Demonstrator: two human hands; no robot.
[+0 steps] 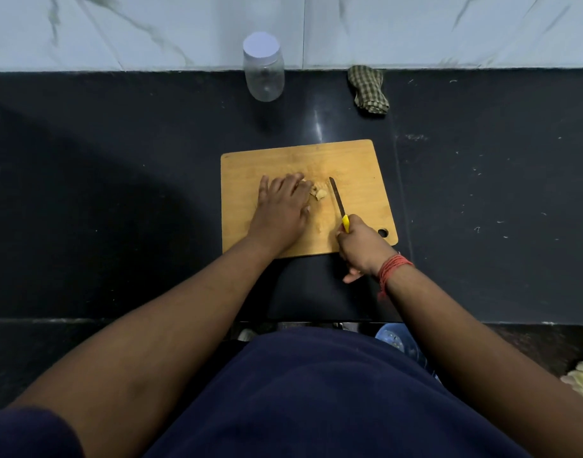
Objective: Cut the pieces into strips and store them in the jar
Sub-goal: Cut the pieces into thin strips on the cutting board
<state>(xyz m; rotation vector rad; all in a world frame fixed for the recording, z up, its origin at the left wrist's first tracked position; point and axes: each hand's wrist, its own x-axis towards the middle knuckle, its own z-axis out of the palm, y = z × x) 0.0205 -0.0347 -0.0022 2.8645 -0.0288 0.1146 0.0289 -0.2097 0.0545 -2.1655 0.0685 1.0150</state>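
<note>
A wooden cutting board (356, 160) lies on the black counter. Small pale pieces (319, 193) sit near its middle. My left hand (282, 206) rests on the board with its fingers spread forward, the fingertips touching the pieces from the left. My right hand (361, 244) grips the yellow handle of a knife (337, 199), whose blade points away from me just right of the pieces. A clear plastic jar (263, 69) with a white lid stands shut at the back of the counter by the wall.
A folded green checked cloth (367, 89) lies at the back, right of the jar. The marble wall (448, 28) bounds the counter behind. The counter's front edge (118, 320) runs close to my body. Small crumbs dot the counter on the right.
</note>
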